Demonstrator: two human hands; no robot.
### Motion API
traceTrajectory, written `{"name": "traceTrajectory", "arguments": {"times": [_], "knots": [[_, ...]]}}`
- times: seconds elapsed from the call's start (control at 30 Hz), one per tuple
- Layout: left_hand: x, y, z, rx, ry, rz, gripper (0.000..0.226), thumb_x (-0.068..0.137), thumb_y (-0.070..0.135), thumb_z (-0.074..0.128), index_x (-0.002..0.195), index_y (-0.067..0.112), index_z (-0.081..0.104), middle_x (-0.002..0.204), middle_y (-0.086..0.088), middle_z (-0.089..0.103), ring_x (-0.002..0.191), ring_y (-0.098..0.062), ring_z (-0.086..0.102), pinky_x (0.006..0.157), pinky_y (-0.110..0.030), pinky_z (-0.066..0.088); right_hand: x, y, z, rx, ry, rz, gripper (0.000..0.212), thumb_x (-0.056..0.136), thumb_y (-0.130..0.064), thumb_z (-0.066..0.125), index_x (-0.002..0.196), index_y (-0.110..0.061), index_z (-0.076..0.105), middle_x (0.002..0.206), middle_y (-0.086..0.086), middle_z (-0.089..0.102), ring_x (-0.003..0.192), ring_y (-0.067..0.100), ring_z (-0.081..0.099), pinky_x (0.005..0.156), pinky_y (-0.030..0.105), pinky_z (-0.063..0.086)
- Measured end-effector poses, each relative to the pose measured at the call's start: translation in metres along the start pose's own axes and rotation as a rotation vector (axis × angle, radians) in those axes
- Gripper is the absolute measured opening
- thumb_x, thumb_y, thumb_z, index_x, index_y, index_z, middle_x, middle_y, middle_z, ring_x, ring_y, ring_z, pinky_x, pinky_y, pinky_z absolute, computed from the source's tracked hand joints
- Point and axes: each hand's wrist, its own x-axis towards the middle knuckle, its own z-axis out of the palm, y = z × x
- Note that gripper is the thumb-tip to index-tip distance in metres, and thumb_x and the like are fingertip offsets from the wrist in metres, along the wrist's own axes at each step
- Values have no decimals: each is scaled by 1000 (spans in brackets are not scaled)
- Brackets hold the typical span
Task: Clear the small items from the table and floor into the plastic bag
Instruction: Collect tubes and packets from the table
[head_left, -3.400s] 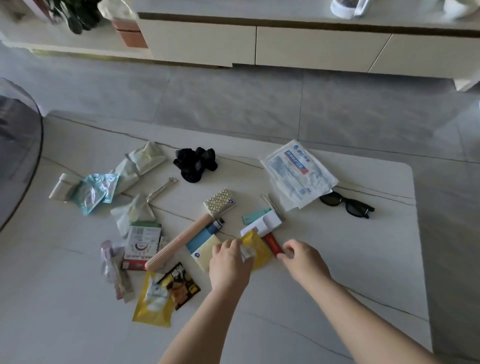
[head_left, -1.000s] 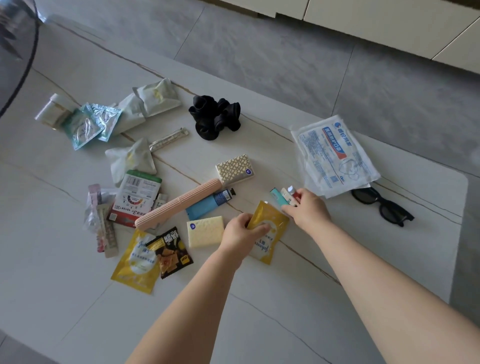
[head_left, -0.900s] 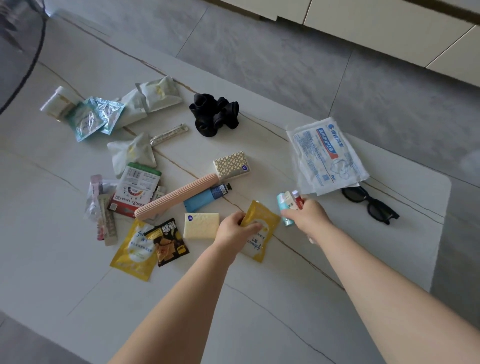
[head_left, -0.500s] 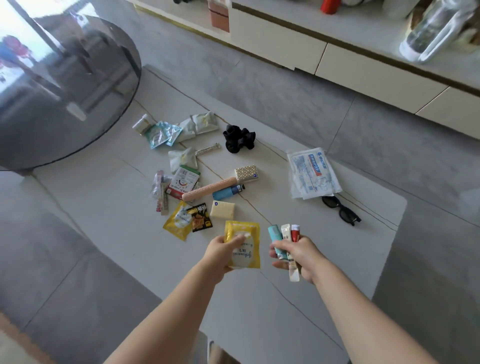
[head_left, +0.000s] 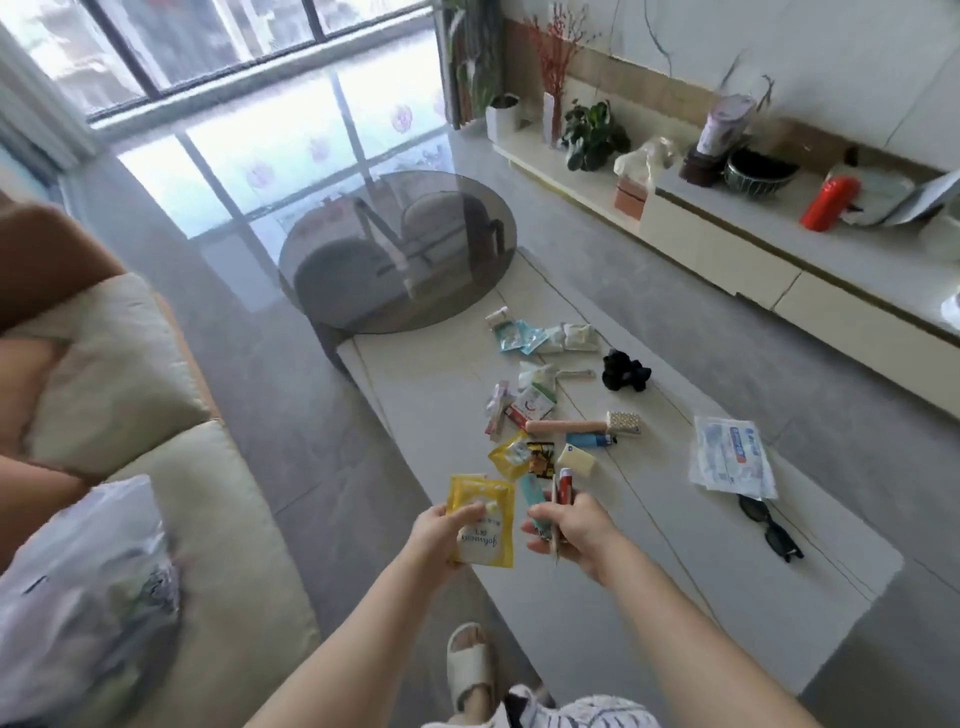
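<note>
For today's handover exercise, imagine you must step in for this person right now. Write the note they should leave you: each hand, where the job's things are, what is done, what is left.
Left hand grips a yellow sachet, lifted off the table.
Right hand grips a bundle of small tubes, teal, white and red.
The plastic bag lies on the sofa to the left, some way from both hands.
Done: these items are picked up; they are not yet in the bag.
Left: bag them, then clear the table: sachets, pink case, black scrunchie, mask packet, sunglasses and the rest.
</note>
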Motion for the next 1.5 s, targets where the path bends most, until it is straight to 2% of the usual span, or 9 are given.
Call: {"name": "traceTrajectory", "arguments": {"times": [0.13,0.37,0.5,0.73,0.93,1.07,1.27,1.4,1.5], "knots": [[-30,11,-78,-156,54,88,2,88,5,62,86,3,62,62,-8,70,48,-18,67,43,-28,53,-18,-14,76,-109,-157,7,26,87,6,59,109,0,45,91,18,59,69,24,65,51,30,57],[-59,13,-221,-392,216,186,3,88,-2,58,85,-2,59,56,-10,68,44,-20,65,41,-29,54,-29,-21,225,-447,-339,-28,32,84,4,63,112,-1,48,85,15,59,64,20,65,50,29,56],[-75,12,-297,-524,317,221,9,88,-5,58,82,2,58,52,-6,67,41,-17,64,41,-27,53,-32,-17,317,-606,-425,-55,25,81,4,65,101,-3,52,82,15,59,65,22,65,66,38,57],[-105,-2,-403,-667,505,225,14,85,-6,60,86,7,56,75,-12,65,46,-18,64,41,-26,53,-38,9,457,-730,-598,-31,23,81,5,64,100,-2,53,85,16,60,66,21,66,56,31,56],[-116,-9,-465,-751,635,235,29,85,-4,60,112,4,52,85,-11,64,69,-20,61,40,-22,48,-30,36,543,-867,-700,-11,22,83,2,62,103,-3,56,88,14,62,68,20,66,54,29,54],[-104,-7,-506,-810,694,206,32,82,-4,62,113,-1,54,94,-12,66,78,-18,62,57,-25,52,-11,44,597,-958,-747,-25,21,83,4,60,103,-3,57,87,14,61,69,19,65,57,30,56],[-69,7,-566,-885,749,104,34,85,-3,61,117,1,51,98,-12,65,77,-15,62,49,-22,47,39,57,682,-1240,-723,-64,27,81,4,56,107,-3,57,81,12,59,65,21,61,74,36,57],[-31,17,-606,-969,781,23,42,82,1,66,120,6,47,100,-11,64,81,-17,62,51,-23,49,73,68,729,-1427,-739,-92,30,82,1,54,110,-9,55,88,12,60,67,20,58,51,24,51],[7,16,-636,-989,831,-63,76,62,20,81,128,6,46,113,-13,63,100,-28,62,82,-38,55,99,78,759,-1580,-781,-130,20,81,-3,56,99,-12,56,80,4,57,59,14,53,41,16,44]]}}
